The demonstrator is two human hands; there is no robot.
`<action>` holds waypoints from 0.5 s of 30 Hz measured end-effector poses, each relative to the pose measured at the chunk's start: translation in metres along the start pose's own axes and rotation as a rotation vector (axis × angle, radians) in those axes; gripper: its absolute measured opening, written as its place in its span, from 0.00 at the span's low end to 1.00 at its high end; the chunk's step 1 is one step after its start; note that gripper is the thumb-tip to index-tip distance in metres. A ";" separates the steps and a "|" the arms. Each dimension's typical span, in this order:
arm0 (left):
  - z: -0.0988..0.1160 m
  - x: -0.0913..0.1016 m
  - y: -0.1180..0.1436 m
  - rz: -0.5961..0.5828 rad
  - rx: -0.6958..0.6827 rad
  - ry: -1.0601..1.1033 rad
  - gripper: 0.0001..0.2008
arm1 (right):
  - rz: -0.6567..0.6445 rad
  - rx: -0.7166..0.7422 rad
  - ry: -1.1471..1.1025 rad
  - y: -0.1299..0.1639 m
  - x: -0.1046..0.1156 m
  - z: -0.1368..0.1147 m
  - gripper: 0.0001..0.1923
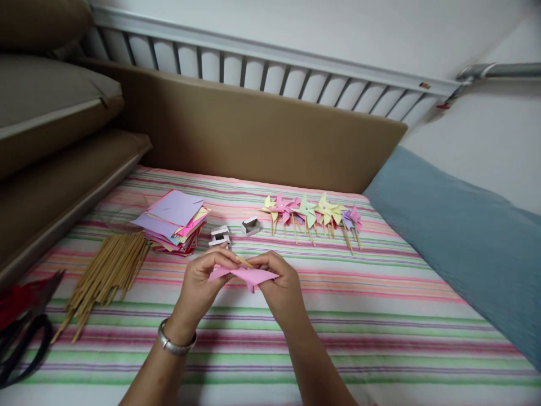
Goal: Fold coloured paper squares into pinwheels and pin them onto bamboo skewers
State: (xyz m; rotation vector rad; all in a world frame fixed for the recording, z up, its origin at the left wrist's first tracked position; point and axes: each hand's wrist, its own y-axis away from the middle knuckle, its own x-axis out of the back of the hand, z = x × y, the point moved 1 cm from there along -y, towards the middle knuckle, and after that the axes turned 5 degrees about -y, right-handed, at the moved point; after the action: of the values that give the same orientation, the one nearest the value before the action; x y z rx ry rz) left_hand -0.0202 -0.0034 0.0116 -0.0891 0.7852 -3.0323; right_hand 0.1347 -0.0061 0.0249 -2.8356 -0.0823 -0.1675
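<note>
Both of my hands come together over the striped cloth around a pink paper pinwheel (251,276). My left hand (203,279), with a silver bangle at its wrist, pinches the pinwheel's left side. On the other side my right hand (281,285) has its fingers closed on the pinwheel's right part. A short length of thin wooden stick (244,261) shows between the fingertips, behind the paper. The fingers hide where stick and paper meet. Just beyond my left hand lie two small open boxes, one white box (220,235) and another box (251,226).
Finished-looking pinwheels (307,210) lie in a row at the back. A stack of coloured paper (173,217), a pile of wooden sticks (105,270) and black-handled scissors (31,332) are at left. Brown cushions (54,146) and a brown board (253,129) border the striped cloth (359,332).
</note>
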 end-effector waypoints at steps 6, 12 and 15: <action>0.001 -0.002 0.001 0.022 0.034 0.008 0.02 | 0.003 0.036 0.044 0.000 0.001 -0.003 0.08; 0.002 -0.001 0.001 0.011 0.032 0.024 0.02 | -0.023 0.112 0.099 0.000 0.003 -0.012 0.11; 0.002 -0.001 0.000 0.019 0.035 0.020 0.03 | -0.051 0.116 0.074 0.000 0.003 -0.013 0.10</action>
State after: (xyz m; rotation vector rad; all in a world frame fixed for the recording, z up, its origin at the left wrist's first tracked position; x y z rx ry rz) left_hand -0.0194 -0.0046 0.0135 -0.0511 0.7297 -3.0321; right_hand 0.1367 -0.0095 0.0373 -2.7101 -0.1439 -0.2702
